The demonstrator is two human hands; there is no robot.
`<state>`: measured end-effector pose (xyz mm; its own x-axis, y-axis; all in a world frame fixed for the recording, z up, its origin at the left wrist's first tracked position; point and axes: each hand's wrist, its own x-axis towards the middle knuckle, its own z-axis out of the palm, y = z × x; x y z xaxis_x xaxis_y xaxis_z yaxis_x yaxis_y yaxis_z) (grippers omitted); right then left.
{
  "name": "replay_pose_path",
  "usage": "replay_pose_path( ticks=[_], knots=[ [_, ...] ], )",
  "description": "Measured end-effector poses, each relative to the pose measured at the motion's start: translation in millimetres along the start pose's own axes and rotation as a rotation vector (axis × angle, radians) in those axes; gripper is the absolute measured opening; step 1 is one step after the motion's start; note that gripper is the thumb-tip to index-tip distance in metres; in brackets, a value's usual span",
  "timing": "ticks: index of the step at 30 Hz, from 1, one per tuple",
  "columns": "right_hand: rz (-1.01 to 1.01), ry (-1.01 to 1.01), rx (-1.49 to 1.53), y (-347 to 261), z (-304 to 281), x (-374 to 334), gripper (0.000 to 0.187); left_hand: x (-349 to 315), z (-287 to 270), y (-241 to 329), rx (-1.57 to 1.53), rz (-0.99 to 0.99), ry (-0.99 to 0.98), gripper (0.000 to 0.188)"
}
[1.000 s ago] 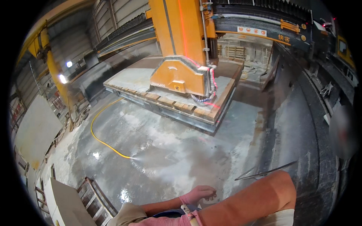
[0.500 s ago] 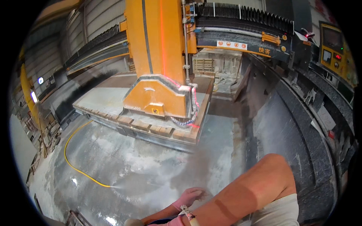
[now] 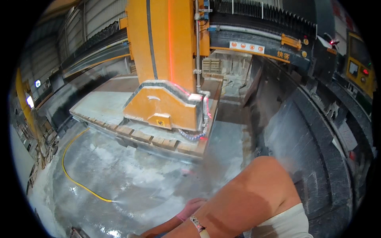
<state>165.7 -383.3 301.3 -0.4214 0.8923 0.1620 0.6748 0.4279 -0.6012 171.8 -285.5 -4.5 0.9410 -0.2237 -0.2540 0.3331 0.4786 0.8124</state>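
My right arm [image 3: 246, 194] is bent sharply across the lower picture, with a bracelet [image 3: 196, 224] at the wrist. The right hand lies beyond the lower edge. Behind that forearm shows part of my left hand [image 3: 192, 207], which looks pink, perhaps gloved. Its fingers are hidden by the right forearm, so neither their pose nor any held thing can be made out. Beneath both arms is a wet grey floor [image 3: 139, 178]. To the left a yellow hose [image 3: 81, 184] curves over it, water spraying from its end.
An orange bridge saw [image 3: 162, 105] stands ahead over a slab table [image 3: 99, 109] edged with wooden blocks. A red laser line runs down its column. Along the right rises a dark, wet wall [image 3: 301, 135]; a yellow control panel [image 3: 359, 71] is at the far right.
My right forearm has shifted up and left in view, covering more of the left hand. The right hand, partly visible before, has left the picture. The view has turned slightly.
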Motion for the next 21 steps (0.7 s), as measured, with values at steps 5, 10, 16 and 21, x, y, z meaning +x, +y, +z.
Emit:
replay_pose_path(
  ticks=[5, 10, 16, 21],
  knots=[
    [-0.095, -0.041, -0.023, 5, -20, -14, 0.028, 29, 10, 29, 0.017, 0.028, -0.022, 0.033],
    [-0.193, -0.1, -0.026, 20, -41, -47, 0.026, 71, 26, 57, 0.104, 0.086, 0.065, 0.033],
    [-0.207, -0.151, -0.054, 49, -73, -110, 0.024, 73, 40, 59, 0.087, 0.092, -0.012, 0.032],
    [-0.2, -0.042, 0.02, 82, -112, -164, 0.031, 85, 53, 78, 0.346, 0.01, -0.159, 0.028]
  ],
)
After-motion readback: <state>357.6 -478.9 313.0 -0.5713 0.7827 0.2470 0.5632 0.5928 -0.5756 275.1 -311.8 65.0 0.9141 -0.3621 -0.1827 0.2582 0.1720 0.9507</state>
